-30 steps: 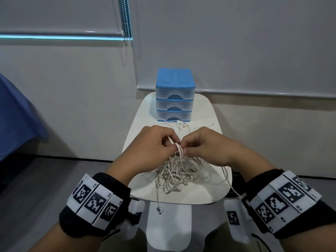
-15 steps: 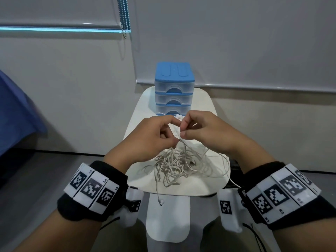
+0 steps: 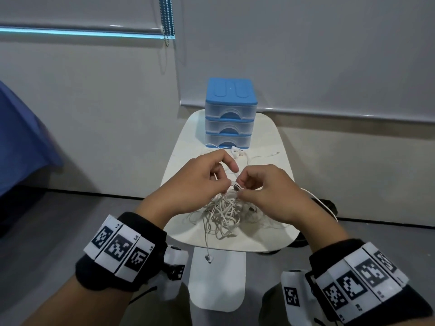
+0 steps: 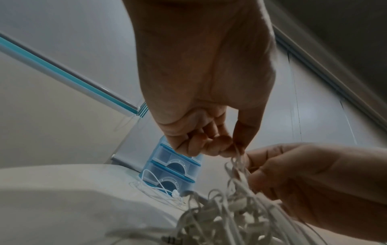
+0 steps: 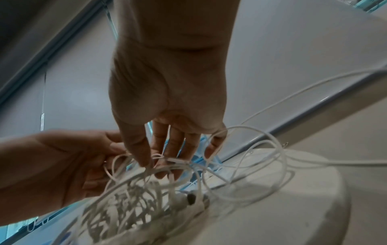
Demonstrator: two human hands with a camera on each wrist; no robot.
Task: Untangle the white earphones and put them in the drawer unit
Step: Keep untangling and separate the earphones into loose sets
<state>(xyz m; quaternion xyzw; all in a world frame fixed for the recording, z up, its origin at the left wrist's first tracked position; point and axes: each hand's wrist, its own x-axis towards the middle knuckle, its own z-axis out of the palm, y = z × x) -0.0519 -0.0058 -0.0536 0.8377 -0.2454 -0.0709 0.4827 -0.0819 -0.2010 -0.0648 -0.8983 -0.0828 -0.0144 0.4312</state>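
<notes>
Tabletop point(image 3: 270, 142): hands point(image 3: 188, 187) lower; earphones point(image 3: 223, 215) still tangled.

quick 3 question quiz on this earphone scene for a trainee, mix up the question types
1. True or false: a drawer of the drawer unit is pulled open.
2. Which hands pinch the tangled white earphones? A) left hand only B) right hand only C) both
3. Fill in: one earbud dangles over the near edge of the white ___.

Key: 1 false; 2 C; 3 table.
</notes>
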